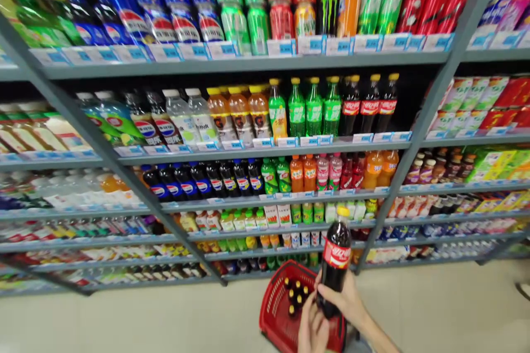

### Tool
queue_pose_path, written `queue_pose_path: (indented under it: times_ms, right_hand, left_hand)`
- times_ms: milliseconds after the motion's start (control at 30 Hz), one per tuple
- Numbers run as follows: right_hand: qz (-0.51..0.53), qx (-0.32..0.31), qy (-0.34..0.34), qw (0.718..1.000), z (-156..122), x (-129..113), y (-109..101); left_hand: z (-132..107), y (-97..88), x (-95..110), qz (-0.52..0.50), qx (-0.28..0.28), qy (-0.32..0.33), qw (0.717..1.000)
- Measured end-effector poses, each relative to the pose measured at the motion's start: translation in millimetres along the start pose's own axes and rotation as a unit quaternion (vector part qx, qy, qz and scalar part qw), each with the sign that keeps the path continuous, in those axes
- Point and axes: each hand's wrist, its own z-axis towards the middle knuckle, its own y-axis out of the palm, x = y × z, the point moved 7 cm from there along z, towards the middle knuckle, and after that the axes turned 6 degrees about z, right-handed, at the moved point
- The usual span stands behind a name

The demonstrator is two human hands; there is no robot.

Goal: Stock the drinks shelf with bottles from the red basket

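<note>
Cola bottle (336,253): dark contents, red label, yellow cap; upright, held in the air above the rear rim of the red basket (276,309), in front of the lower shelves.
Right hand (351,302): fingers wrapped around the lower body of the cola bottle from the right side; forearm enters from the lower right edge.
Left hand (311,330): fingers curled against the base of the cola bottle, touching it from below and left.
Red basket: plastic, standing on the floor (124,320) directly below both hands.
Basket contents: several small dark bottles (295,293) with yellow caps, standing upright.
Shelving (248,63): grey metal racks stocked with cans and bottled drinks.
Matching stock: similar cola bottles (370,102) on the second shelf, just beside green bottles (313,105).
</note>
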Motion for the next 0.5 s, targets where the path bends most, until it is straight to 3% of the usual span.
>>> queue_pose_path:
  times_ms: [133,300,500]
  right_hand:
    - [0.039,-0.007,0.003,0.999,-7,-9,1]
    - [0.064,-0.011,0.008,0.998,-16,-4,2]
    - [0.171,-0.03,0.037,0.984,-21,-2,10]
  left_hand:
    - [-3,1.7,-5,-0.112,-0.022,-0.039,0.993]
    - [-9,9.0,-9,-0.143,-0.1,-0.068,0.982]
    - [-21,9.7,7,-0.107,-0.07,0.014,0.992]
